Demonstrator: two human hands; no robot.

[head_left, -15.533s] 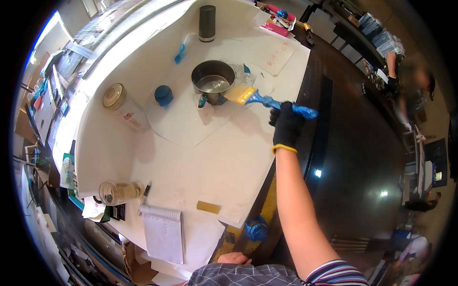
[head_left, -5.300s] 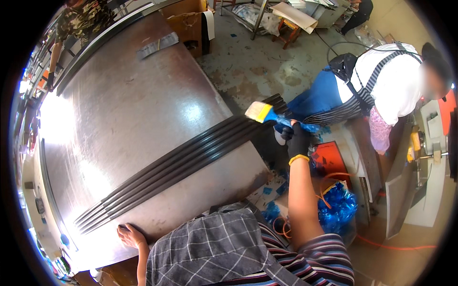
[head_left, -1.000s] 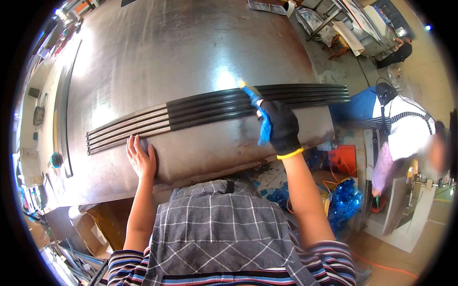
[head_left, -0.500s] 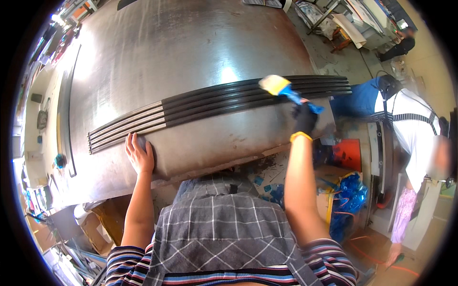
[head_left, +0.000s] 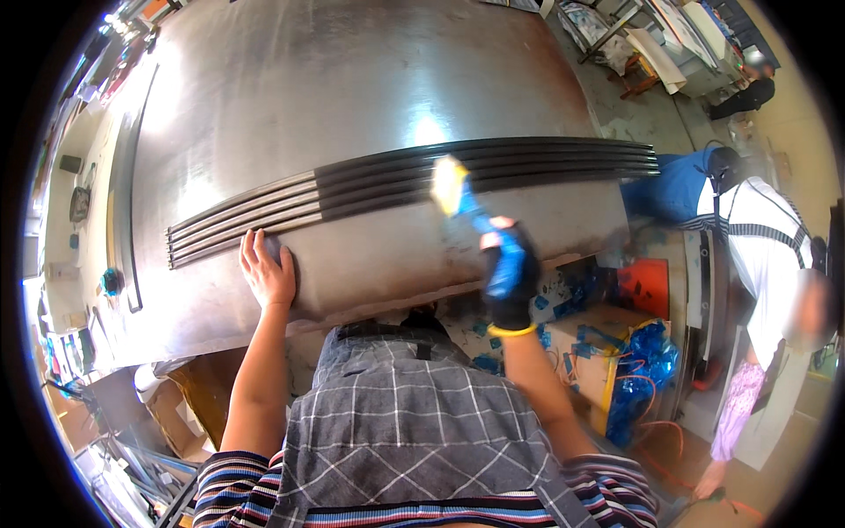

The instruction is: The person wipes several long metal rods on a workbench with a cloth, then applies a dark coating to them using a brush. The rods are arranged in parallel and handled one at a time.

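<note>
Several long thin metal rods (head_left: 255,209) lie side by side across a large metal table (head_left: 352,97). Their left stretch is bare grey, and the longer right stretch is glossy black. My left hand (head_left: 267,275) rests on the table with fingers spread, its fingertips against the nearest rod near the bare end. My right hand (head_left: 518,280), in a black glove with bare fingertips and a yellow wristband, is closed round the blue handle of a paintbrush (head_left: 452,187). Blurred by motion, the yellowish brush head is at the near edge of the black stretch; whether it touches I cannot tell.
A person (head_left: 761,220) in a white top bends down at the right, beyond the table's end. Below the table edge stand a cardboard box (head_left: 585,356) with blue plastic and an orange-red panel (head_left: 644,286). Another person (head_left: 748,92) is at the far right.
My right hand has moved left and nearer to me with the paintbrush, its head now further left along the rods. The left hand stays by the same rod. The view has shifted slightly.
</note>
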